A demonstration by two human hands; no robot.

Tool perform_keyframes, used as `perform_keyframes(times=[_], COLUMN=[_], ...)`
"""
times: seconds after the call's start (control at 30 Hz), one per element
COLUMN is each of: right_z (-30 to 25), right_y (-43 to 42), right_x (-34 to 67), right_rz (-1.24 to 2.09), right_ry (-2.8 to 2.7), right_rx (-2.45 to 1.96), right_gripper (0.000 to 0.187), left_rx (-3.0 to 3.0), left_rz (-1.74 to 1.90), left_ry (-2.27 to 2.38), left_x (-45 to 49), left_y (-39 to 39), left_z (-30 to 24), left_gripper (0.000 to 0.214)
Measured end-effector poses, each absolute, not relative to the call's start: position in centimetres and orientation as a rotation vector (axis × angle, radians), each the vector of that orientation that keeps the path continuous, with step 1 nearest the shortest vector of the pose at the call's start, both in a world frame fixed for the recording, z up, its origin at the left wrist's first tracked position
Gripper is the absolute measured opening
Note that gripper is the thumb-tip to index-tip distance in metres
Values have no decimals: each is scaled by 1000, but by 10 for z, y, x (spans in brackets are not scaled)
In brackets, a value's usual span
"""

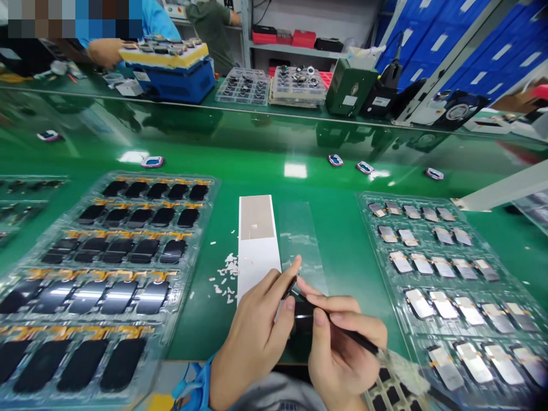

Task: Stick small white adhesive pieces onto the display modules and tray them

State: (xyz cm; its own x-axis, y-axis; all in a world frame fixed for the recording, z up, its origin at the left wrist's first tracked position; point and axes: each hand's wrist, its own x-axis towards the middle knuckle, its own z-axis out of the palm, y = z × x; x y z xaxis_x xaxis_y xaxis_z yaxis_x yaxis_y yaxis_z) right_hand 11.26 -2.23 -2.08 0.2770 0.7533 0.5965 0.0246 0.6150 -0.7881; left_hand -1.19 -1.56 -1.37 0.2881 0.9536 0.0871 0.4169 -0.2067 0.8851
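Note:
Close in front of my body, my left hand (261,325) pinches a small dark part between thumb and fingers, most of it covered. A glossy black display screen (303,318) shows just below the fingertips, between both hands. My right hand (346,342) is closed around a slim black tool (355,337) with its tip at the part; clear film wraps its rear end. Under and beyond my left hand lies a white strip (257,260) with a beige upper section. Right beside it is a clear plastic sheet (299,231).
Small white scraps (229,271) are scattered left of the strip. A clear tray of black screens (117,251) lies left, and a tray of silver-backed screens (443,265) right. Several small purple-rimmed pieces (153,162) lie farther back. Another person's hand (105,52) is beyond the bench's raised edge.

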Motion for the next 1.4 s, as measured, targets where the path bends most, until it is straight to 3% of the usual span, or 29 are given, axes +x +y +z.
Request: perform_keyframes(times=[1.17, 1.3, 1.4], right_z=[-17, -7, 6], right_y=[-22, -24, -31], right_x=[117, 139, 150], right_rz=[548, 518, 569], right_ry=[-1206, -1446, -1685], right_rx=[-827, -1042, -1181], right_gripper=[17, 27, 16], left_rx=[1861, 1625, 1523], left_rz=[890, 871, 820], left_ry=[1318, 1300, 1164], left_x=[-13, -17, -14], left_y=[-13, -18, -17], left_z=[-15, -25, -39], left_gripper=[48, 49, 58])
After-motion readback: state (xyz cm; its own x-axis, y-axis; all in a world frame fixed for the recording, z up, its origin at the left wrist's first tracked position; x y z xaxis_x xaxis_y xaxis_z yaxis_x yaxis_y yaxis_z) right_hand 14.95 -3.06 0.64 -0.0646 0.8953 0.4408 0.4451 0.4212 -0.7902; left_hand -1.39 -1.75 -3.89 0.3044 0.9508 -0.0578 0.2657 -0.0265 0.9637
